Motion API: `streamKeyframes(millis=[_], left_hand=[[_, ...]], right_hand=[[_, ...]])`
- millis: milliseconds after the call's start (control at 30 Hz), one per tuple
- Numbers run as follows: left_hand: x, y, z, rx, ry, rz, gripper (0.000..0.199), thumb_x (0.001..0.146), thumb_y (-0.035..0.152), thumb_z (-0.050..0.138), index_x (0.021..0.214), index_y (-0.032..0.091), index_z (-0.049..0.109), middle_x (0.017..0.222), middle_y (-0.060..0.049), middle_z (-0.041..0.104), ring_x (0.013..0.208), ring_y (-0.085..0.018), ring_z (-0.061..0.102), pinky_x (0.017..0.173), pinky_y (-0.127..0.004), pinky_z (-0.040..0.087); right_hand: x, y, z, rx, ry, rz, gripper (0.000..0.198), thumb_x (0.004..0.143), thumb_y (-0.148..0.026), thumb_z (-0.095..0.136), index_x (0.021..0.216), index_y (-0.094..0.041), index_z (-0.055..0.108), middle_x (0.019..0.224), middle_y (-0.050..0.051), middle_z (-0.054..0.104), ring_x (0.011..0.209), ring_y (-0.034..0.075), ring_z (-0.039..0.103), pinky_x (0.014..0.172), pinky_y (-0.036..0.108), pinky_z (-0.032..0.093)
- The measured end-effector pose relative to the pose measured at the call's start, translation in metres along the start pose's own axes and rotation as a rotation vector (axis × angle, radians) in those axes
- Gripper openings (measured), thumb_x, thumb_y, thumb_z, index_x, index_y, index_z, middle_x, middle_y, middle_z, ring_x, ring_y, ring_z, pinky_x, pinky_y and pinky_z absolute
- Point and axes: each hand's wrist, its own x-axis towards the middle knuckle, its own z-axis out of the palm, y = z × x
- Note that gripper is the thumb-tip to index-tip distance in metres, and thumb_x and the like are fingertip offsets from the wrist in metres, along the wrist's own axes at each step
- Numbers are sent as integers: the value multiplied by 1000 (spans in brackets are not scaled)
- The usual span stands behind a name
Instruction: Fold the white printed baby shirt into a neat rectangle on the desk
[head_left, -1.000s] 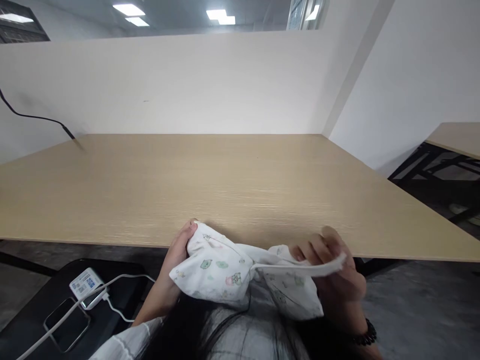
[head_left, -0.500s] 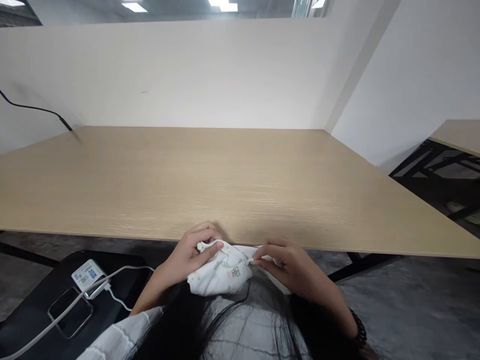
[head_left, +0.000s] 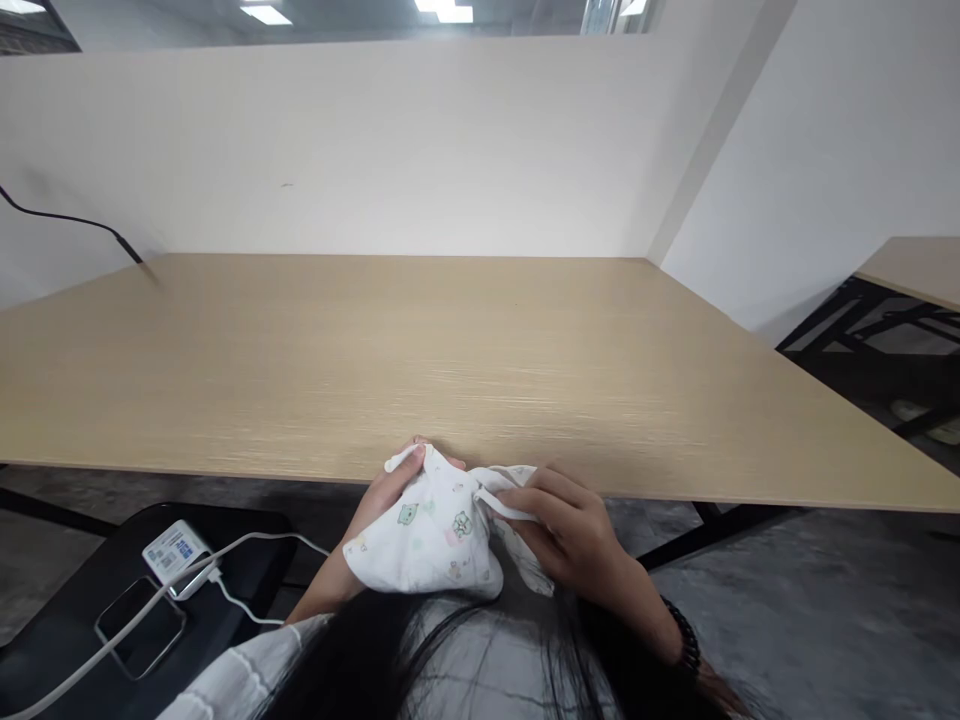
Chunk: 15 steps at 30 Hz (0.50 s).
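Observation:
A soft white cloth (head_left: pixel 431 530) printed with small green and pink cartoon figures hangs between my hands at the near edge of the table. Its exact kind is not clear from the folds. My left hand (head_left: pixel 394 482) grips its upper left edge, thumb on top, the other fingers mostly behind the fabric. On the other side my right hand (head_left: pixel 564 522) pinches a narrow twisted strip of the same cloth between thumb and fingers. The fabric bunches in the middle and drapes toward my chest.
The wooden table (head_left: pixel 465 350) stretches to a white partition (head_left: pixel 450 150). On a black chair (head_left: pixel 247 520) at the left lie a white power bank (head_left: pixel 176 552) with a cable (head_left: pixel 247 605) and a dark phone-shaped object (head_left: pixel 142 625). Another table (head_left: pixel 915 265) stands at the far right.
The left part of the cloth has been spread and lifted, so more of its print shows. My left hand has moved slightly left and up; my right hand pulls out a strip.

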Motion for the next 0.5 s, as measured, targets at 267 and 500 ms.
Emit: streamKeyframes(millis=[267, 500], left_hand=[[2, -8, -1, -262, -67, -211, 24, 76, 30, 81, 75, 16, 62, 65, 2, 67, 54, -11, 60, 58, -23, 50], [3, -8, 1, -320, -67, -243, 20, 76, 24, 81, 72, 15, 63, 65, 2, 67, 54, -10, 60, 57, -20, 49]], right_hand=[[2, -2, 0, -162, -85, -183, 18, 94, -8, 49, 99, -20, 61, 78, 3, 66, 69, 17, 50, 68, 33, 43], [0, -3, 5, -149, 118, -139, 33, 91, -12, 60, 121, -23, 60, 79, 2, 66, 72, 17, 58, 70, 34, 48]])
